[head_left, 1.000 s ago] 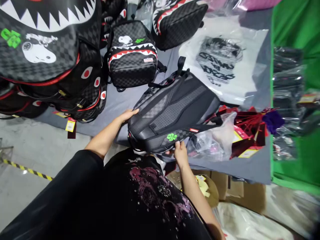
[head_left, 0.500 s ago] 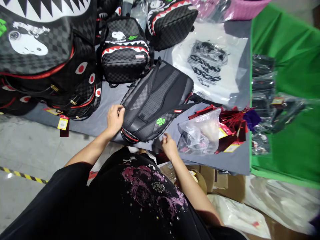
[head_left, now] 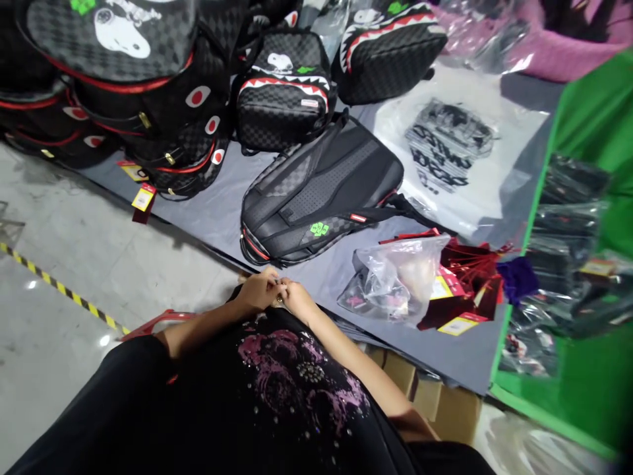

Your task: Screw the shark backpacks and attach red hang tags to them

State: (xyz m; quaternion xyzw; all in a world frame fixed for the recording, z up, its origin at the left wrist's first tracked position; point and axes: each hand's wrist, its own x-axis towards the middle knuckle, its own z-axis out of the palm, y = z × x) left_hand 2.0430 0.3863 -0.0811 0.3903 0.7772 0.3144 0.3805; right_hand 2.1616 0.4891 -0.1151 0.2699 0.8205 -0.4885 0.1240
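Observation:
A black checkered backpack (head_left: 316, 191) lies strap side up on the grey-covered table (head_left: 192, 227), with a green print and a small red label on its strap. Just off the table's near edge, in front of my body, my left hand (head_left: 262, 288) and my right hand (head_left: 295, 300) meet with curled fingers. Something small shows between the fingertips, too small to make out. Neither hand touches the backpack.
Stacked checkered bags (head_left: 143, 99) fill the left; another backpack (head_left: 284, 92) stands behind. A white printed plastic bag (head_left: 445, 152), a clear bag (head_left: 395, 277) and red tags (head_left: 469, 284) lie right. Wrapped packages (head_left: 568, 231) rest on green cloth (head_left: 588, 369).
My left hand has let go of the backpack's left end and moved right and down. My right hand has moved left to meet it. The view has shifted, with the table now slanting more.

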